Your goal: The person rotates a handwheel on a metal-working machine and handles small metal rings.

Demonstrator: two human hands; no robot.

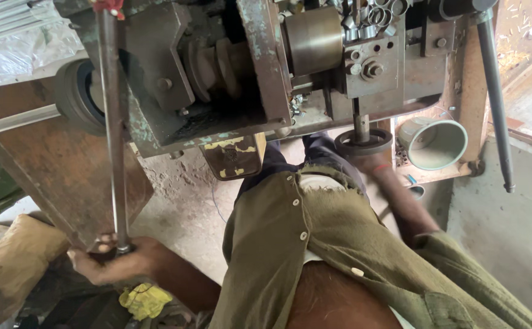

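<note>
From the head camera, you look down past your olive-green shirt point(339, 244) at a worn metal machine point(229, 73) that fills the upper half of the frame.

Your left hand point(116, 259) sits at the lower left of the frame, its grip clenched around the bottom end of a long metal lever point(112, 128). That lever runs almost straight up from your fist to the top left of the frame, where a bit of red shows at its upper end. Just below your fist lies a crumpled yellow rag point(144, 300), and to the left of it a brown sack point(16, 262) rests near the frame's edge.

Your right hand point(372, 163) reaches up toward the centre right of the frame, just under a dark round ring point(363, 143) that sits on a short vertical shaft beneath the machine's grey block. The hand is blurred and partly hidden by the ring, so you cannot tell from here whether its grip is clenched or released. A red band shows at the wrist.

To the right of the ring, a pale green cup point(433, 143) lies on its side with its mouth facing you. A second dark rod point(494, 97) slants down the right side of the frame. Small shiny metal rings point(378, 15) are heaped at the top of the machine.
</note>
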